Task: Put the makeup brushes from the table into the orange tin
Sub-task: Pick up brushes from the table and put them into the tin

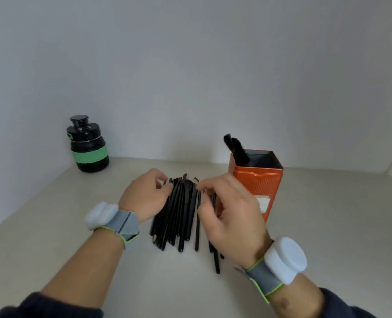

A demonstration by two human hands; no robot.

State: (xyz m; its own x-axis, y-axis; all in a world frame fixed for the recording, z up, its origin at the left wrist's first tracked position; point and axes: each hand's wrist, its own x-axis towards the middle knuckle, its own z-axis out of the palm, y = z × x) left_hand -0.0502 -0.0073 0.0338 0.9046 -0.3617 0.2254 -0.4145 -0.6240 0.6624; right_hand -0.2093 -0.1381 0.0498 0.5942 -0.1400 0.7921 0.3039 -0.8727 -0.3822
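Pale table (52, 226), grey wall (190, 65), black bottle (88, 145) in the corner

Ribbed metal tin (258, 180) (glossy black brushes (181, 214))

Hands (190, 203) over brushes (181, 214) (black pile)

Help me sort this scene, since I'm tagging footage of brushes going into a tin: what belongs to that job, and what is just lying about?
Job: pile of black brushes; orange tin; brushes in the tin; left hand; right hand.
Lying about: black bottle with green band.
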